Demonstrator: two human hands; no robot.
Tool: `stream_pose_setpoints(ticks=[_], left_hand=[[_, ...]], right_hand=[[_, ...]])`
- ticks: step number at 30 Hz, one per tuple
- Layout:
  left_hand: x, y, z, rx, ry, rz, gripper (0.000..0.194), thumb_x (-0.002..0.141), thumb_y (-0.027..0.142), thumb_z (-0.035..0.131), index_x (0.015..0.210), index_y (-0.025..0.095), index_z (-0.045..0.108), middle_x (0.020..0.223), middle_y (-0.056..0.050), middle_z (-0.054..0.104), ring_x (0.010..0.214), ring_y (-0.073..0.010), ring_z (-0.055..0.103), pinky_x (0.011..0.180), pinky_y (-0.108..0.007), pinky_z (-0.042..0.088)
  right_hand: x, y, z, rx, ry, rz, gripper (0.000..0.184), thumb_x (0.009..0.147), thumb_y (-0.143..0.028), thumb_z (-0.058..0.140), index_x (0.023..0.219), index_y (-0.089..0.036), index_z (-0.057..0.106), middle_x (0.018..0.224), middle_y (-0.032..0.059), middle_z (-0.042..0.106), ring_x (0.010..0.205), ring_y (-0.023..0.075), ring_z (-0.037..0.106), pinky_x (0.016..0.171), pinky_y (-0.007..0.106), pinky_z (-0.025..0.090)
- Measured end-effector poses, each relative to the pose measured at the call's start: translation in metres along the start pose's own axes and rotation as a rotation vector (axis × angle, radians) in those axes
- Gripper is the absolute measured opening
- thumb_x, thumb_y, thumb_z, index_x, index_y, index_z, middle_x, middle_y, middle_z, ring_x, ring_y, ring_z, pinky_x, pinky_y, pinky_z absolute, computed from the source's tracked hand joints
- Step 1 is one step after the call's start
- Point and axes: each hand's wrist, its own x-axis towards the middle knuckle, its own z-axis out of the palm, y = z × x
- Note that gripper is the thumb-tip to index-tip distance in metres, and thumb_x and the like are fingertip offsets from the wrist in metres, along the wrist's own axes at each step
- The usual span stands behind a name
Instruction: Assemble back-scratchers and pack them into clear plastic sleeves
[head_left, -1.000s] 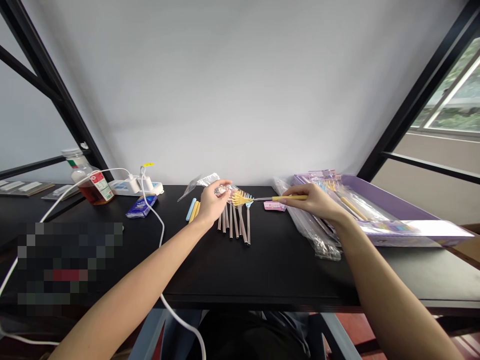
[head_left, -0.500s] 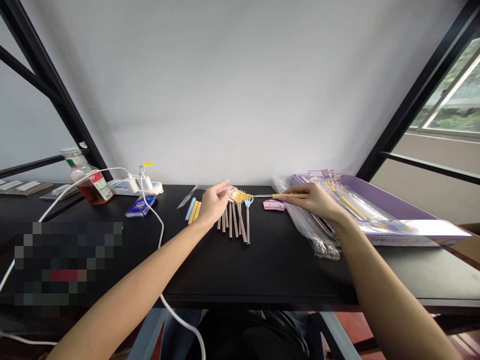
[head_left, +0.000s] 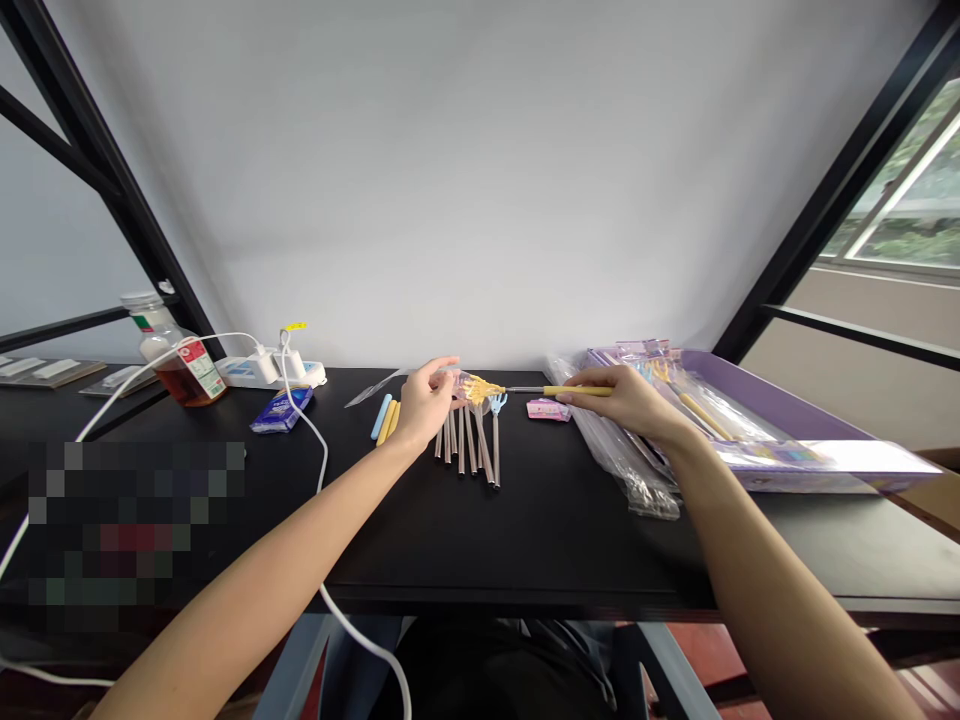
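My right hand [head_left: 626, 400] is closed around the yellow handle of a back scratcher [head_left: 529, 390], held level above the table. Its yellow claw head points left and sits in or behind the end of a clear plastic bag [head_left: 466, 384]. My left hand [head_left: 427, 402] pinches that bag beside the claw, and a strip of it trails behind the hand to the left. Below lie several metal rods [head_left: 470, 445] side by side, one with a light blue claw [head_left: 496, 403]. Yellow and light blue handles [head_left: 382, 416] rest left of them.
At right, a purple box [head_left: 780, 400] holds bagged back scratchers, with clear bags [head_left: 619, 470] beside it. A pink card [head_left: 548, 410] lies near my right hand. Leftward are a blue packet [head_left: 281, 410], a power strip [head_left: 307, 375], a white cable [head_left: 324, 450] and a bottle [head_left: 191, 370].
My left hand has shifted slightly left, and more of the clear bag shows around the yellow claw. My right hand has stayed nearly still on the handle.
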Motion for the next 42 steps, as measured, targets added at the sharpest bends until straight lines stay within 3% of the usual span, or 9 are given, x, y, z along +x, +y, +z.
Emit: stream_pose_setpoints(ticks=[5, 10, 13, 18, 23, 28, 35, 42], left_hand=[[-0.001, 0.001, 0.001, 0.021, -0.016, -0.038, 0.023, 0.096, 0.019, 0.056, 0.116, 0.016, 0.068, 0.11, -0.01, 0.071, 0.091, -0.02, 0.075, 0.083, -0.038, 0.066], [-0.003, -0.009, 0.005, 0.005, -0.074, 0.038, 0.019, 0.096, 0.023, 0.061, 0.112, 0.017, 0.071, 0.096, -0.005, 0.07, 0.083, -0.0163, 0.074, 0.088, -0.038, 0.065], [-0.003, -0.013, 0.005, 0.006, -0.108, 0.096, 0.021, 0.095, 0.029, 0.063, 0.113, 0.019, 0.071, 0.101, -0.006, 0.072, 0.088, -0.0182, 0.074, 0.089, -0.039, 0.065], [-0.004, -0.012, 0.006, -0.056, -0.217, 0.155, 0.034, 0.094, 0.03, 0.064, 0.127, 0.022, 0.064, 0.108, -0.007, 0.074, 0.1, -0.0217, 0.074, 0.093, -0.041, 0.063], [-0.009, -0.007, 0.01, -0.004, -0.351, 0.233, 0.028, 0.097, 0.031, 0.06, 0.122, 0.02, 0.067, 0.117, -0.009, 0.073, 0.107, -0.0241, 0.073, 0.096, -0.041, 0.06], [-0.017, -0.005, 0.013, 0.049, -0.464, 0.237, 0.03, 0.099, 0.025, 0.053, 0.127, 0.021, 0.063, 0.129, -0.01, 0.067, 0.108, -0.0227, 0.072, 0.091, -0.037, 0.062], [-0.016, -0.007, 0.009, 0.056, -0.464, 0.226, 0.04, 0.099, 0.028, 0.056, 0.139, 0.027, 0.054, 0.116, -0.007, 0.068, 0.1, -0.0205, 0.072, 0.09, -0.039, 0.064], [-0.019, -0.001, 0.012, -0.027, -0.358, 0.111, 0.043, 0.099, 0.025, 0.054, 0.141, 0.025, 0.049, 0.091, -0.004, 0.07, 0.089, -0.0208, 0.075, 0.087, -0.042, 0.064]], right_hand=[[0.001, -0.002, 0.001, -0.012, -0.04, 0.03, 0.045, 0.077, -0.062, 0.074, 0.089, -0.019, 0.081, 0.08, 0.005, 0.073, 0.075, 0.0213, 0.063, 0.065, 0.032, 0.043], [-0.003, -0.017, 0.007, 0.025, -0.137, 0.021, 0.054, 0.082, -0.069, 0.066, 0.085, -0.017, 0.08, 0.067, 0.0035, 0.064, 0.064, 0.0165, 0.053, 0.058, 0.03, 0.034], [-0.003, -0.021, 0.013, 0.077, -0.181, -0.013, 0.056, 0.082, -0.07, 0.065, 0.085, -0.016, 0.08, 0.066, 0.0031, 0.063, 0.062, 0.0152, 0.05, 0.057, 0.03, 0.032], [-0.003, -0.026, 0.022, 0.194, -0.222, -0.033, 0.054, 0.081, -0.069, 0.068, 0.089, -0.016, 0.078, 0.076, 0.0063, 0.071, 0.069, 0.0186, 0.058, 0.06, 0.03, 0.037], [-0.004, -0.03, 0.032, 0.186, -0.112, -0.082, 0.05, 0.083, -0.067, 0.067, 0.088, -0.018, 0.072, 0.059, -0.0002, 0.059, 0.055, 0.0135, 0.047, 0.052, 0.029, 0.029], [-0.006, -0.03, 0.042, 0.259, -0.04, -0.095, 0.048, 0.085, -0.061, 0.07, 0.109, -0.021, 0.06, 0.052, -0.0075, 0.048, 0.049, 0.0112, 0.035, 0.05, 0.028, 0.024], [-0.008, -0.032, 0.046, 0.296, -0.048, -0.143, 0.033, 0.092, -0.052, 0.065, 0.103, -0.021, 0.06, 0.054, -0.0092, 0.037, 0.051, 0.0106, 0.033, 0.053, 0.028, 0.022], [-0.01, -0.033, 0.046, 0.232, -0.099, -0.204, 0.031, 0.092, -0.045, 0.064, 0.11, -0.021, 0.056, 0.053, -0.0092, 0.043, 0.05, 0.0105, 0.03, 0.052, 0.027, 0.023]])
